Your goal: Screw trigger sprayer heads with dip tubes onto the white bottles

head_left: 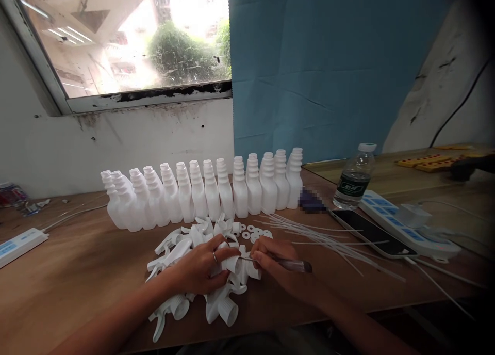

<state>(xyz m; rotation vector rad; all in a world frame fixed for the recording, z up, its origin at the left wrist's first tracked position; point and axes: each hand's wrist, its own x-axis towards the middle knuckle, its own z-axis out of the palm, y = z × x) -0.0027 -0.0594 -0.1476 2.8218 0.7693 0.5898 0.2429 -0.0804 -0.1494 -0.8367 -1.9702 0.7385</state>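
Note:
My left hand point(201, 267) is closed around a white trigger spray head point(232, 263), with its cap end facing right. My right hand point(273, 254) grips a screwdriver point(297, 265) with a see-through, dark-ended handle. Its thin metal shaft points left and meets the cap end of the spray head; the exact tip is hidden. Under and around my left hand lies a pile of white trigger spray heads point(180, 249). Small white ring washers point(246, 235) lie just beyond my right hand. Thin white dip tubes point(328, 240) are spread to the right.
A row of white spray bottles point(211, 192) stands upright along the back. At right are a water bottle point(351, 182), a phone point(371, 234) and a power strip point(386, 213) with cables. Another power strip point(23, 245) lies at left on the brown table point(77, 288).

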